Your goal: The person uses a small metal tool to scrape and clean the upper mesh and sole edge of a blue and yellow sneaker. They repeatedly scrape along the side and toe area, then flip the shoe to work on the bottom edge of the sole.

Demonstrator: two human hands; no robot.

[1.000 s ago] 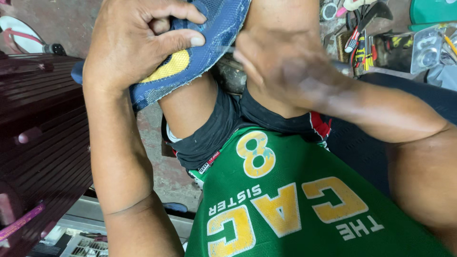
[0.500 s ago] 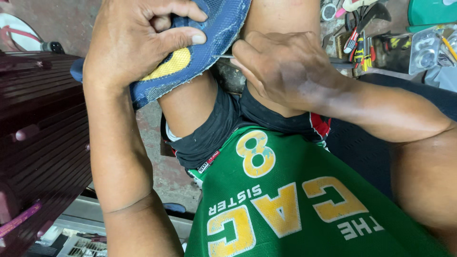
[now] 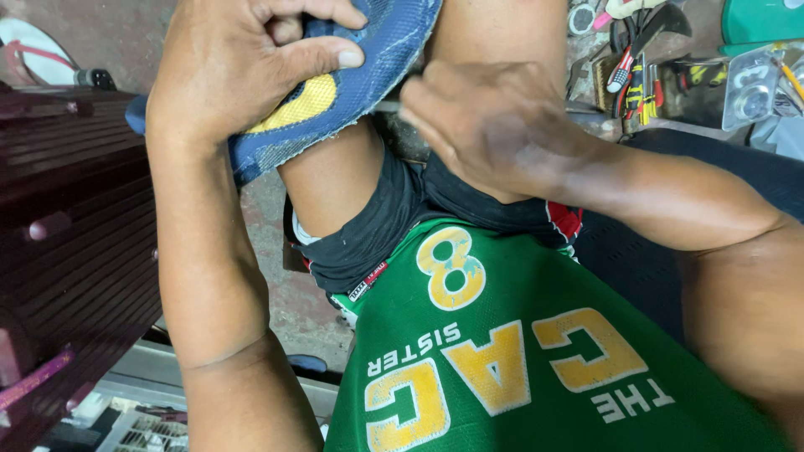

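Head view: left hand [image 3: 243, 79] clamps blue-and-yellow shoe upper [image 3: 368, 71] on the knee, long axis lower-left to upper-right. Right hand [image 3: 486, 125] pinched on thin tool [image 3: 387, 106]. Clear blister pack [image 3: 754, 88] upper right.

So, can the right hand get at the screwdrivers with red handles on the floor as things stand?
Probably yes, but not at once. The right hand is pinching a thin tool against the blue shoe. The screwdrivers lie just beyond it, with nothing between, so it would have to let go first.

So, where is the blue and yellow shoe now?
In the head view the blue and yellow shoe is at top centre, gripped by the left hand, resting on the bare thigh.
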